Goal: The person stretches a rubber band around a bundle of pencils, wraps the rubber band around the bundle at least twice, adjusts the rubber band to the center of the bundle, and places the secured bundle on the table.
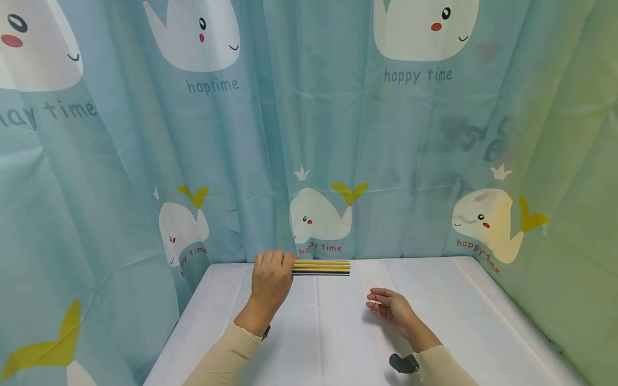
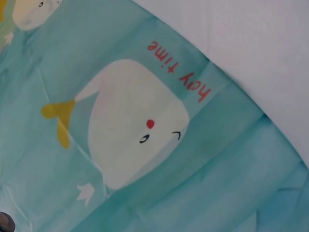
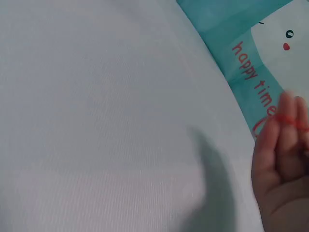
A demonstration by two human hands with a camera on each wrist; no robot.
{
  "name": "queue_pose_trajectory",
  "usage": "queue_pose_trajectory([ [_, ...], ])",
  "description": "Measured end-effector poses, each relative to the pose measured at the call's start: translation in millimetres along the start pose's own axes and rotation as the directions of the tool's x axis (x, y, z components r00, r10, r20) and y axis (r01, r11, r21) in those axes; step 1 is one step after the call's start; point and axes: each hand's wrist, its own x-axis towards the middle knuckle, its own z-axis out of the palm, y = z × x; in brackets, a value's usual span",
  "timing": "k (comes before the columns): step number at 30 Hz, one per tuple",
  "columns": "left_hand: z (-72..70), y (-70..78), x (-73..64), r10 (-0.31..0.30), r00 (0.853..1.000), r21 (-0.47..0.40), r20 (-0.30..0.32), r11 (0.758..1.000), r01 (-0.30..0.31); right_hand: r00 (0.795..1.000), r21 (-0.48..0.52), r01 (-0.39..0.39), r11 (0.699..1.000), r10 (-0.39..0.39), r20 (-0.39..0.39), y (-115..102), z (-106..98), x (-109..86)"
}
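Observation:
My left hand (image 1: 272,276) grips a bundle of yellow-and-dark striped pencils (image 1: 322,268) by one end. The bundle lies level and points right, held up over the far part of the table. To the right and nearer, my right hand (image 1: 392,309) is in the air, fingers spread and slightly bent. A thin red rubber band (image 3: 289,121) is looped across its fingers. In the left wrist view only a fingertip (image 2: 7,222) shows at the lower left corner, and the pencils are out of that view.
A white-covered table (image 1: 318,332) lies beneath both hands. Blue-green curtains (image 1: 318,134) printed with whales hang behind it and along the sides. A black strap piece (image 1: 403,363) hangs by the right wrist.

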Motion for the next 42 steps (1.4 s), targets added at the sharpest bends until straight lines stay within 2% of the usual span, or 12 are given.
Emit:
queue_pose_trajectory([
  [2,0.7,0.5,-0.7,0.002,1.0,-0.004,-0.001,1.0,-0.002,1.0,0.041,0.007,0.999,-0.008,0.026,-1,0,-0.7],
  [4,1.2,1.1,-1.3,0.005,1.0,-0.006,0.003,1.0,-0.005,0.999,0.04,0.02,0.999,-0.022,0.049,-2,1,-1.7],
  [12,1.2,3.2,-2.7,0.016,1.0,-0.011,0.018,1.0,-0.016,0.993,-0.035,0.098,0.995,-0.095,0.069,-5,6,-3.5],
  [16,1.2,3.5,-4.3,0.021,1.0,-0.009,0.017,1.0,-0.021,0.983,-0.094,0.144,0.985,-0.132,0.13,-20,18,-9.7],
  [19,1.3,3.9,-5.0,0.021,1.0,-0.011,0.02,1.0,-0.021,0.964,-0.138,0.201,0.97,-0.171,0.204,-37,33,-16.5],
  [22,1.7,5.0,-5.6,0.032,0.999,-0.012,0.022,0.999,-0.032,0.942,-0.184,0.277,0.943,-0.229,0.245,-58,50,-25.3],
  [26,2.3,6.0,-7.1,0.042,0.999,-0.006,0.024,0.999,-0.042,0.91,-0.153,0.363,0.919,-0.315,0.268,-80,67,-36.5],
  [30,1.8,5.4,-7.9,0.033,0.999,0.002,0.03,0.999,-0.033,0.888,-0.091,0.394,0.914,-0.354,0.293,-92,73,-43.4],
  [38,1.9,9.0,-8.4,0.064,0.998,-0.01,0.006,0.998,-0.064,0.891,-0.171,0.378,0.91,-0.308,0.333,-100,83,-48.7],
  [42,1.5,11.9,-7.9,0.049,0.999,-0.004,0.002,0.999,-0.049,0.896,-0.141,0.376,0.916,-0.32,0.309,-98,91,-50.0],
])
